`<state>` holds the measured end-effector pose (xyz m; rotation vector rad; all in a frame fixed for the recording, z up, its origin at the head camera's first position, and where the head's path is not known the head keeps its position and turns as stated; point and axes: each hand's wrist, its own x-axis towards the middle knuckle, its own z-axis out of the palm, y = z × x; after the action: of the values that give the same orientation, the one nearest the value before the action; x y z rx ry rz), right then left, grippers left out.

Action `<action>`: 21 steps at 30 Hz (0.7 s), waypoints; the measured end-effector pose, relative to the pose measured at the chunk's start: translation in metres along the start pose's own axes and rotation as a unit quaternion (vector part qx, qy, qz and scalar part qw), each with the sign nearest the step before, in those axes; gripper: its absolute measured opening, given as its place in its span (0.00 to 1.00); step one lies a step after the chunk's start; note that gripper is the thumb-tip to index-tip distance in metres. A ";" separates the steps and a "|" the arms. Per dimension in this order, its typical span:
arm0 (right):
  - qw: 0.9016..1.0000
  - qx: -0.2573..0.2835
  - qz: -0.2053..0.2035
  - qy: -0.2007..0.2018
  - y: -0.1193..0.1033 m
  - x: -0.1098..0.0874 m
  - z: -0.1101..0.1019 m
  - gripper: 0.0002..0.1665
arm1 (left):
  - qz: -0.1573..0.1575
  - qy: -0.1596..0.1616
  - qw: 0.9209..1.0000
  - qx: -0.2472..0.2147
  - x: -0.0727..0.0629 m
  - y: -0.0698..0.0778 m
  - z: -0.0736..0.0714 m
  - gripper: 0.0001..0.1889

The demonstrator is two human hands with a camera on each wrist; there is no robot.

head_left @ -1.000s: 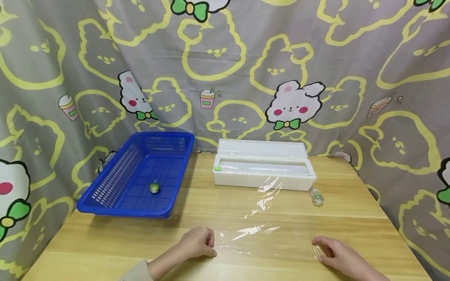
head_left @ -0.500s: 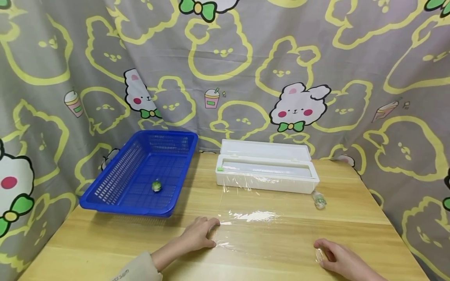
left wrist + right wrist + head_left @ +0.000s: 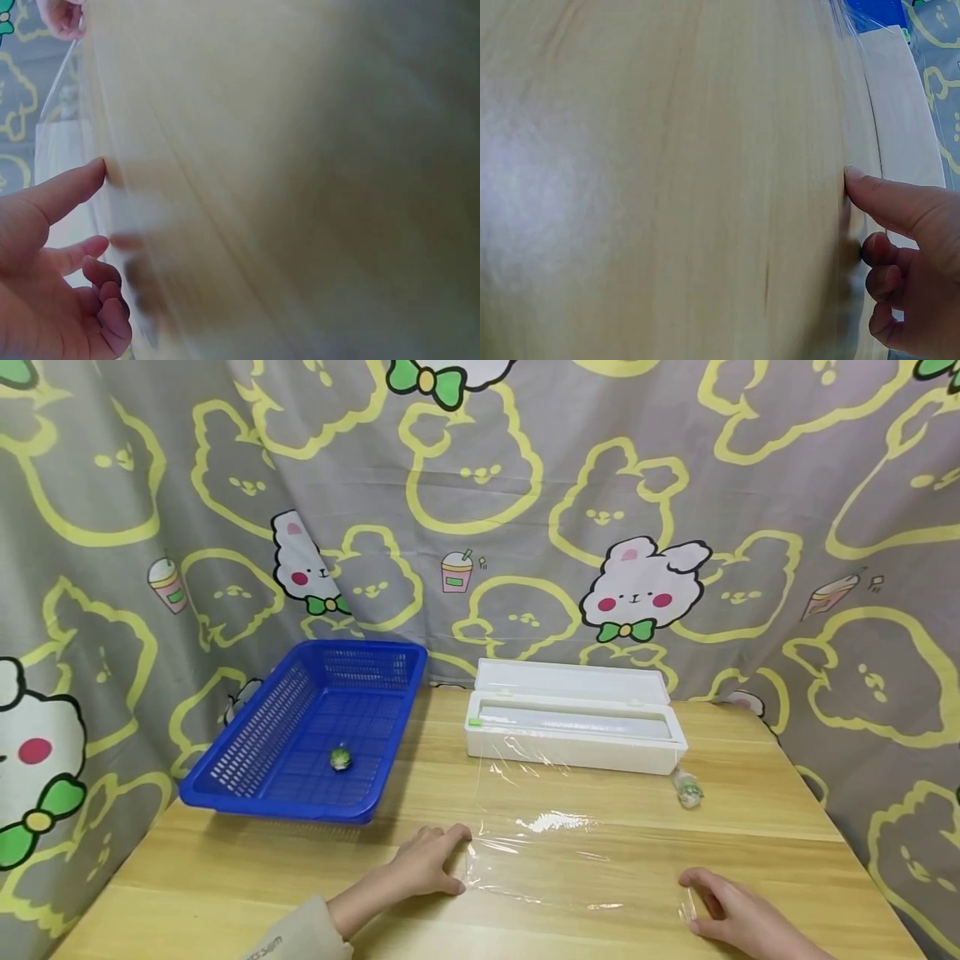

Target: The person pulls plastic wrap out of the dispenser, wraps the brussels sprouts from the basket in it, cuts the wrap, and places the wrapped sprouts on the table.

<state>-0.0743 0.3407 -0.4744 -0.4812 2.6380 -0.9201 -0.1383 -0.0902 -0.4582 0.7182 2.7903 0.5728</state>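
A sheet of clear plastic wrap [image 3: 555,860] runs from the white wrap dispenser box [image 3: 573,752] toward the front of the table. My left hand [image 3: 427,864] is at its left front corner, thumb and forefinger spread apart, fingertips touching the film. In the left wrist view the other fingers of the left hand [image 3: 60,277] are bent. At the right front corner, my right hand [image 3: 731,910] has thumb and forefinger apart in a curve, with film showing between the tips. The right wrist view shows the right thumb [image 3: 889,199] extended, its tip at the surface.
A blue plastic basket [image 3: 300,810] on the left holds a small green-and-white item [image 3: 341,758]. Another small green-and-white item [image 3: 688,791], which looks wrapped, lies by the box's right end. The box lid [image 3: 570,681] is raised. A patterned curtain [image 3: 480,510] hangs behind the table.
My left thumb and forefinger have spread farther apart along the film's edge. The right hand keeps nearly the same pose. Creases and reflections in the film have shifted, and the head view has turned slightly.
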 end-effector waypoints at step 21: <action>0.997 -0.029 0.069 -0.021 -0.001 0.015 -0.010 0.44 | -0.012 -0.021 1.000 -0.006 -0.007 -0.003 -0.009 0.34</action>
<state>-0.0911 0.3392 -0.4685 -0.3224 2.6282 -0.7856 -0.1360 -0.0988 -0.4504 0.6847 2.7497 0.5634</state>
